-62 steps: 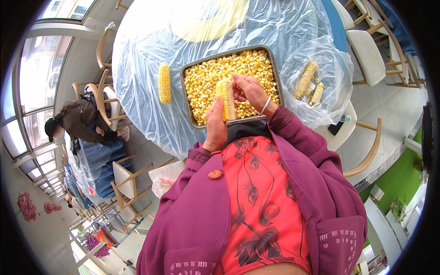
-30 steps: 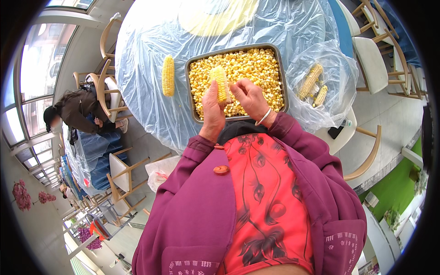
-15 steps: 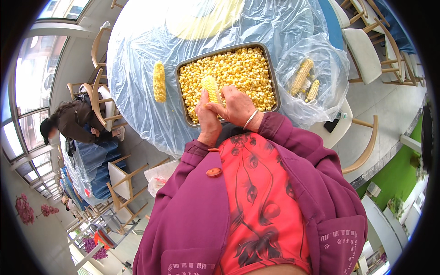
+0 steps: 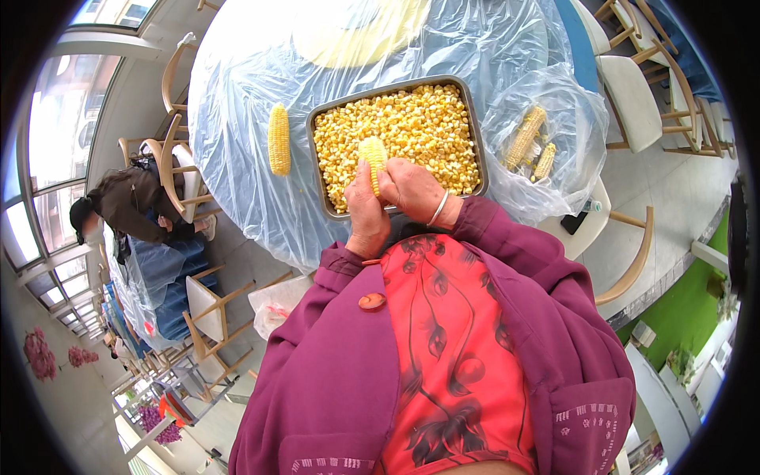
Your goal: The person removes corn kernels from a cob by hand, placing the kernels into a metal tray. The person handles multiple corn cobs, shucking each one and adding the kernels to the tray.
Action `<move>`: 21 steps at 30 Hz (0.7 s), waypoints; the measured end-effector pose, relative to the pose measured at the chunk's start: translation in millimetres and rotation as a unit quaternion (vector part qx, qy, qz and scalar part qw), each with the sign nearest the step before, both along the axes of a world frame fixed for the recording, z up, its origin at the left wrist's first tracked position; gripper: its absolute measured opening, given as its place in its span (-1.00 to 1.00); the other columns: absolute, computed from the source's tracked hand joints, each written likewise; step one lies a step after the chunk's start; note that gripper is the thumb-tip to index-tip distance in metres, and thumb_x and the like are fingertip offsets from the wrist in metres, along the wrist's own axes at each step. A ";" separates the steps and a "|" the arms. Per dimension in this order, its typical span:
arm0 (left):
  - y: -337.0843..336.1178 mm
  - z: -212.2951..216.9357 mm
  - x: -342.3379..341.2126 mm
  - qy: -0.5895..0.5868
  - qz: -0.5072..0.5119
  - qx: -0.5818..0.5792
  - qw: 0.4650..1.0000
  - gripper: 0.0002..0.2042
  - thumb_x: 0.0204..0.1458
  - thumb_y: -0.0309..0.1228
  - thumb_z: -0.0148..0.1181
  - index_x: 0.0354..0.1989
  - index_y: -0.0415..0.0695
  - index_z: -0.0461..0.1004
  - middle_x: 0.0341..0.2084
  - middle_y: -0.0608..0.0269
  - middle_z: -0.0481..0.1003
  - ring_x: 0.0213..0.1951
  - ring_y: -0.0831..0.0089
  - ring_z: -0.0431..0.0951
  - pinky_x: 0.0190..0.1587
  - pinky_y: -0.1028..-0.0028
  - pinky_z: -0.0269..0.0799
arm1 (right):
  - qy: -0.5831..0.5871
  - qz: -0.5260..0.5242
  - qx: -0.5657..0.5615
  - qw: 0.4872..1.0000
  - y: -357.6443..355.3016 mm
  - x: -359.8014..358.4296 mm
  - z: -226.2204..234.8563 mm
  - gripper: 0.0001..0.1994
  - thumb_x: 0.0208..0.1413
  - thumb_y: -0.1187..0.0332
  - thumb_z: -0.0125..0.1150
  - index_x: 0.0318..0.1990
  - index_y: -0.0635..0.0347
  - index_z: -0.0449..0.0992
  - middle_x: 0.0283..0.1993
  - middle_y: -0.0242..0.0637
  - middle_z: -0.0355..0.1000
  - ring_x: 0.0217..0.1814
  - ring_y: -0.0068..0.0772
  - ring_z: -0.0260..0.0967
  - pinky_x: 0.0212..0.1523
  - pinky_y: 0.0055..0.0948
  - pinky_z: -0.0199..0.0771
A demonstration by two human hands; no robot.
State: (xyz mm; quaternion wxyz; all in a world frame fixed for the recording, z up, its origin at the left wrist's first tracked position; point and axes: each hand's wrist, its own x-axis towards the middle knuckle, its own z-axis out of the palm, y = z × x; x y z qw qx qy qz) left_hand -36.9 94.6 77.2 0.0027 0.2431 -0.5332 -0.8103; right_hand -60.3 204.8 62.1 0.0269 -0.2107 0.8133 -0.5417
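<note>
Both hands hold one yellow corn cob (image 4: 372, 152) upright over the near part of a rectangular metal tray (image 4: 310, 134). My left hand (image 4: 366, 207) wraps the cob's lower left side. Pressed against its right side are the fingers of my right hand (image 4: 414, 188), which has a pale bangle at the wrist. Loose corn kernels (image 4: 419, 119) fill the tray in a thick layer. A second corn cob (image 4: 278, 141) with full rows lies left of the tray. The cob's lower end is hidden by my hands.
Right of the tray, a clear plastic bag (image 4: 570, 134) holds several cobs. Plastic film (image 4: 253, 190) covers the round table. Chairs (image 4: 633, 103) stand at the right, and another chair (image 4: 178, 170) at the left, by a seated person (image 4: 131, 202) in dark clothes.
The cob and both hands have shifted slightly to the right in the picture, and the whole view has moved a little. Both hands stay on the cob.
</note>
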 end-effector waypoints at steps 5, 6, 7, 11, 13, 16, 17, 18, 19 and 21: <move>6.0 1.0 0.4 -0.021 0.024 0.022 0.999 -0.66 0.23 -0.19 -0.08 -0.21 -0.25 0.48 -0.42 0.32 0.49 -0.43 0.58 0.47 -0.39 0.57 0.39 | -0.053 0.030 -0.009 0.998 6.1 -2.4 0.6 -0.72 0.16 0.24 -0.10 -0.39 0.32 0.37 -0.42 0.10 0.38 -0.33 0.16 0.35 -0.29 -0.09 0.37; 7.5 3.3 -1.2 -0.030 0.027 0.024 0.999 -0.66 0.23 -0.19 -0.08 -0.22 -0.25 0.48 -0.43 0.32 0.49 -0.44 0.59 0.47 -0.40 0.58 0.39 | -0.064 0.029 -0.016 0.997 6.2 -3.7 -2.6 -0.72 0.16 0.24 -0.10 -0.39 0.32 0.37 -0.42 0.10 0.38 -0.33 0.16 0.35 -0.29 -0.09 0.37; 8.1 6.1 -4.2 -0.037 0.031 0.025 0.999 -0.66 0.23 -0.19 -0.08 -0.23 -0.25 0.48 -0.45 0.33 0.49 -0.46 0.60 0.47 -0.42 0.59 0.39 | -0.073 0.029 -0.024 0.997 5.5 -5.6 -4.3 -0.72 0.16 0.24 -0.10 -0.38 0.33 0.37 -0.42 0.10 0.38 -0.34 0.16 0.35 -0.29 -0.09 0.36; 4.0 -5.9 -12.2 -0.028 0.026 -0.012 0.999 -0.66 0.23 -0.16 -0.09 -0.30 -0.20 0.47 -0.51 0.34 0.47 -0.56 0.65 0.41 -0.53 0.60 0.38 | -0.118 -0.006 -0.088 0.989 3.1 -10.0 -9.6 -0.66 0.19 0.17 -0.06 -0.39 0.34 0.38 -0.43 0.10 0.38 -0.36 0.11 0.36 -0.34 -0.14 0.34; 3.9 -1.9 -15.6 -0.035 0.027 -0.036 0.998 -0.64 0.23 -0.14 -0.11 -0.29 -0.20 0.47 -0.50 0.34 0.46 -0.56 0.64 0.41 -0.56 0.59 0.39 | -0.146 0.002 -0.085 0.986 4.7 -16.6 -10.3 -0.58 0.19 0.06 -0.03 -0.42 0.33 0.37 -0.45 0.08 0.37 -0.39 0.03 0.36 -0.36 -0.19 0.34; 4.0 -4.6 -20.6 -0.021 0.018 -0.080 0.996 -0.62 0.23 -0.11 -0.13 -0.21 -0.20 0.46 -0.44 0.32 0.47 -0.49 0.61 0.44 -0.57 0.55 0.42 | -0.172 -0.041 -0.092 0.980 2.8 -23.4 -9.7 -0.42 0.13 -0.14 0.02 -0.46 0.36 0.36 -0.50 0.02 0.33 -0.44 -0.16 0.34 -0.43 -0.29 0.31; 3.8 -5.6 -20.5 -0.023 0.014 -0.090 0.996 -0.62 0.23 -0.11 -0.13 -0.16 -0.19 0.44 -0.41 0.32 0.48 -0.47 0.61 0.46 -0.54 0.53 0.43 | -0.184 -0.047 -0.082 0.978 1.7 -24.5 -3.4 -0.41 0.12 -0.15 0.04 -0.46 0.37 0.36 -0.51 0.01 0.32 -0.45 -0.18 0.33 -0.43 -0.29 0.31; 3.9 -6.1 -20.5 -0.024 0.010 -0.099 0.995 -0.62 0.22 -0.10 -0.13 -0.12 -0.17 0.43 -0.38 0.32 0.49 -0.45 0.60 0.48 -0.52 0.51 0.44 | -0.196 -0.052 -0.072 0.977 -0.8 -25.1 1.1 -0.40 0.11 -0.15 0.05 -0.46 0.38 0.35 -0.52 0.01 0.31 -0.45 -0.19 0.32 -0.43 -0.30 0.31; 6.6 -5.1 -21.1 -0.010 0.008 -0.095 0.995 -0.62 0.24 -0.11 -0.15 -0.16 -0.18 0.45 -0.38 0.33 0.48 -0.40 0.62 0.46 -0.49 0.55 0.41 | -0.186 -0.080 -0.104 0.974 -5.8 -24.5 1.9 -0.39 0.08 -0.17 0.07 -0.47 0.39 0.35 -0.50 0.08 0.33 -0.44 -0.06 0.34 -0.42 -0.25 0.32; 10.8 -8.0 -21.5 0.024 0.003 -0.080 0.996 -0.62 0.25 -0.12 -0.16 -0.19 -0.18 0.46 -0.38 0.34 0.48 -0.38 0.63 0.45 -0.46 0.58 0.38 | -0.196 -0.095 -0.078 0.973 -7.7 -25.7 5.7 -0.41 0.09 -0.14 0.07 -0.46 0.38 0.35 -0.48 0.12 0.35 -0.41 0.03 0.35 -0.39 -0.22 0.32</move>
